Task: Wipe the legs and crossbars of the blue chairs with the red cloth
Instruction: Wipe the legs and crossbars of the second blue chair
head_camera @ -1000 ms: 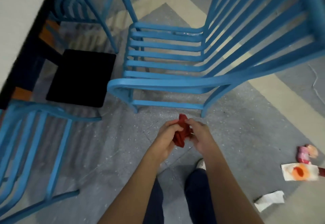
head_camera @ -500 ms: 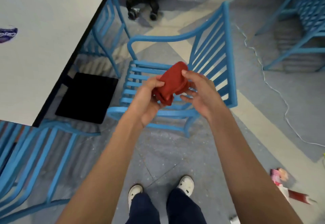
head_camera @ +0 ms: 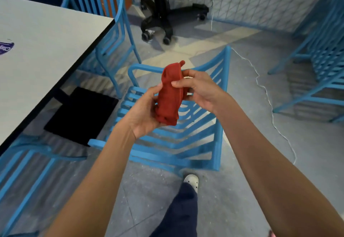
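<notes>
A folded red cloth (head_camera: 170, 95) is held upright in front of me, above the seat of a blue slatted chair (head_camera: 217, 140). My left hand (head_camera: 144, 113) cups the cloth's lower part from the left. My right hand (head_camera: 200, 89) pinches its upper part from the right. The chair stands right below my hands, its back on the right and its legs mostly hidden under the seat. More blue chairs stand at the table's far side (head_camera: 109, 22), at the lower left (head_camera: 24, 177) and at the right edge (head_camera: 323, 60).
A white table (head_camera: 42, 47) with a black edge fills the left, its black base plate (head_camera: 81, 115) on the floor. A black wheeled stand (head_camera: 162, 19) is at the back. A white cable (head_camera: 268, 95) runs over the grey floor on the right. My shoe (head_camera: 191, 180) is near the chair.
I have stood up from low beside the chair. Both hands have lifted the cloth from near the floor to chest height, and the cloth is now drawn out lengthwise.
</notes>
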A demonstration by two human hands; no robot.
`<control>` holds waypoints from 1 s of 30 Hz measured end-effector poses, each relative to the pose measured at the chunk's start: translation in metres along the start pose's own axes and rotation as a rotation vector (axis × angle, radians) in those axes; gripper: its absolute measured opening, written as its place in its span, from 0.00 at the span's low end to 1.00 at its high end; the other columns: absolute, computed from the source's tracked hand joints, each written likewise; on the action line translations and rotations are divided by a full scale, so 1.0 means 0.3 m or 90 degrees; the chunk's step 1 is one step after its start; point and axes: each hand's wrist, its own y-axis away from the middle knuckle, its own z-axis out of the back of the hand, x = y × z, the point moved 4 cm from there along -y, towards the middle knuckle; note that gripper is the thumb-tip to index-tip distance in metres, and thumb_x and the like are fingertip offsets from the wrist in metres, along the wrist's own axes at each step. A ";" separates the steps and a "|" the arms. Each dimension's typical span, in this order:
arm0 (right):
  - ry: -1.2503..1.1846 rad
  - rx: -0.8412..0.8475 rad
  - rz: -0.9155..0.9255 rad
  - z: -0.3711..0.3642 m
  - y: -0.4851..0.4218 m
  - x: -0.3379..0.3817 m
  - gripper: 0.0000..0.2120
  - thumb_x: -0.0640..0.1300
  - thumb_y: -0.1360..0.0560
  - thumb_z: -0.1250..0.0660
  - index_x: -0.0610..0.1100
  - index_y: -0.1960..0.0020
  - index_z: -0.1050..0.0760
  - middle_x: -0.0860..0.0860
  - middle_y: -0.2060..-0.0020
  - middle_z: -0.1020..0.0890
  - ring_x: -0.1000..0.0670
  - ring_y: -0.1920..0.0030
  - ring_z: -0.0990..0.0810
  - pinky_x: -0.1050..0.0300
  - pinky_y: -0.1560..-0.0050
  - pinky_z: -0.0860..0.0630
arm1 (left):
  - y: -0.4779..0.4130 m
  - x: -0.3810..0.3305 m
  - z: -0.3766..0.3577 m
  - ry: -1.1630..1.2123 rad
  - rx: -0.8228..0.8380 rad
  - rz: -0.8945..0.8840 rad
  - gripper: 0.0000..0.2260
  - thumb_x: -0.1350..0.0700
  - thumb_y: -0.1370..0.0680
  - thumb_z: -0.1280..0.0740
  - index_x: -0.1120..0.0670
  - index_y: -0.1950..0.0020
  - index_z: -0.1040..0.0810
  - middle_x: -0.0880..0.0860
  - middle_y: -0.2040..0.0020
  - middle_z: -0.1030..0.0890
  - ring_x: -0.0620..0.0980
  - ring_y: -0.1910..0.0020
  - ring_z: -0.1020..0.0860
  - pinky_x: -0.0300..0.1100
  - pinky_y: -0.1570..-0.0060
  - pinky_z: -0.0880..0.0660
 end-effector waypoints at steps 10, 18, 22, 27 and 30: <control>-0.065 0.042 -0.018 0.356 -0.335 0.144 0.13 0.26 0.29 0.40 0.42 0.52 0.25 0.46 0.64 0.23 0.50 0.64 0.23 0.55 0.61 0.25 | -0.411 -0.130 -0.167 -0.030 -0.073 0.011 0.22 0.42 0.29 0.35 0.56 0.43 0.22 0.56 0.53 0.16 0.52 0.60 0.17 0.43 0.66 0.21; -0.124 0.107 -0.057 0.567 -0.533 0.191 0.15 0.26 0.28 0.41 0.42 0.50 0.25 0.46 0.62 0.22 0.49 0.61 0.24 0.56 0.60 0.24 | -0.640 -0.188 -0.298 -0.060 -0.151 0.053 0.23 0.45 0.30 0.31 0.60 0.43 0.21 0.56 0.53 0.15 0.51 0.60 0.18 0.41 0.66 0.22; -0.132 0.161 -0.116 0.707 -0.646 0.239 0.18 0.31 0.26 0.38 0.43 0.39 0.28 0.47 0.57 0.21 0.48 0.59 0.23 0.53 0.57 0.25 | -0.772 -0.246 -0.430 0.062 -0.200 -0.060 0.14 0.56 0.28 0.31 0.59 0.43 0.22 0.57 0.53 0.16 0.50 0.62 0.17 0.40 0.69 0.22; -0.021 0.275 -0.246 0.909 -0.742 0.317 0.20 0.52 0.26 0.32 0.42 0.38 0.27 0.43 0.52 0.20 0.42 0.52 0.20 0.43 0.46 0.23 | -0.970 -0.324 -0.597 0.175 -0.240 -0.169 0.27 0.63 0.30 0.27 0.59 0.32 0.29 0.61 0.39 0.21 0.56 0.49 0.18 0.46 0.61 0.20; -0.044 0.282 -0.255 1.002 -0.823 0.373 0.12 0.55 0.25 0.34 0.47 0.49 0.23 0.48 0.58 0.19 0.47 0.55 0.19 0.44 0.47 0.22 | -1.067 -0.367 -0.674 0.167 -0.253 -0.190 0.27 0.66 0.32 0.28 0.58 0.34 0.30 0.60 0.40 0.21 0.57 0.50 0.17 0.49 0.61 0.20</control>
